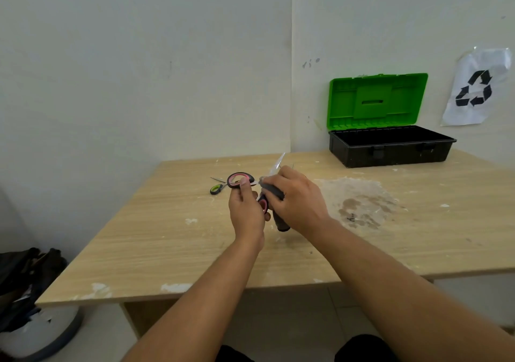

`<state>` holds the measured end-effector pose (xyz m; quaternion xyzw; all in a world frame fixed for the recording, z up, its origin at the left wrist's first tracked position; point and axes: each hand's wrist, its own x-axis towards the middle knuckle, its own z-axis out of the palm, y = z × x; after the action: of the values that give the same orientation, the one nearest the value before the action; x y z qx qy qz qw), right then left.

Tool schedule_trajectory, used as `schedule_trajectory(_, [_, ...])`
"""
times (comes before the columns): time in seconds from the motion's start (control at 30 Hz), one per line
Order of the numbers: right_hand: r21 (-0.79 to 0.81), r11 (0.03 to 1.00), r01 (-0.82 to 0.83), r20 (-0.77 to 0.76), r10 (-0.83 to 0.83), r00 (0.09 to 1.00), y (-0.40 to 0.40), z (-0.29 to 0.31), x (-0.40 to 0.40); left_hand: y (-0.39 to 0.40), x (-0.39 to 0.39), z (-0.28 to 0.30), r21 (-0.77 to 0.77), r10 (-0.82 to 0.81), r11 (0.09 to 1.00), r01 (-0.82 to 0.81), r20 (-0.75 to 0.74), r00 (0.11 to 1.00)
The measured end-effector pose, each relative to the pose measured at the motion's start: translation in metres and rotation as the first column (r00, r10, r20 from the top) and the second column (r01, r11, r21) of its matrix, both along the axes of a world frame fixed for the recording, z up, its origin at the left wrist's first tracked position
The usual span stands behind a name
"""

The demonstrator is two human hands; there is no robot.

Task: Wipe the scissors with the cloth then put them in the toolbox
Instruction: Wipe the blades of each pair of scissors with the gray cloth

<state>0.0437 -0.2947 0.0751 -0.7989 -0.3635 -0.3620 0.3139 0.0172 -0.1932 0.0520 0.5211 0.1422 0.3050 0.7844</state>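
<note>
Left fingers grip the scissors; right fingers rub the cloth along a blade. Wiping underway, far-right toolbox waits open.

Both forearms bare, reaching forward from the bottom edge and converging at centre, raised above the table. Left hand: back of hand toward camera, fingers curled, thumb extended upward and pressed on the upper pink-and-black handle loop of the scissors. Right hand: just right of the left, nearly touching it, knuckles up, fingers curled round a dark grey cloth bunched at the blades. Right wrist angled inward; left wrist straight.
</note>
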Motion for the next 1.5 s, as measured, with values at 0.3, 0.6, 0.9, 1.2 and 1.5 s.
schedule_trajectory(0.3, [-0.144, 0.978, -0.150, -0.149, 0.129, 0.980, -0.018, -0.001, 0.011, 0.008, -0.002, -0.009, 0.158, 0.036, 0.987, -0.029, -0.043, 0.998])
schedule_trajectory(0.6, [-0.122, 0.978, -0.169, -0.165, 0.147, 0.975, -0.012, 0.002, 0.007, 0.005, 0.000, -0.006, 0.175, 0.053, 0.983, -0.048, -0.024, 0.998])
schedule_trajectory(0.9, [-0.053, 0.990, -0.130, -0.184, 0.118, 0.976, -0.009, 0.004, 0.010, 0.006, -0.002, -0.010, 0.300, 0.089, 0.950, -0.084, -0.005, 0.996])
schedule_trajectory(1.2, [-0.117, 0.973, -0.201, -0.209, 0.174, 0.962, -0.016, 0.009, 0.012, 0.008, 0.000, -0.018, 0.342, 0.091, 0.935, -0.093, 0.021, 0.996])
schedule_trajectory(1.5, [-0.086, 0.943, -0.322, -0.244, 0.294, 0.924, -0.018, 0.000, 0.009, 0.006, 0.003, -0.014, 0.175, 0.065, 0.983, -0.063, -0.005, 0.998])
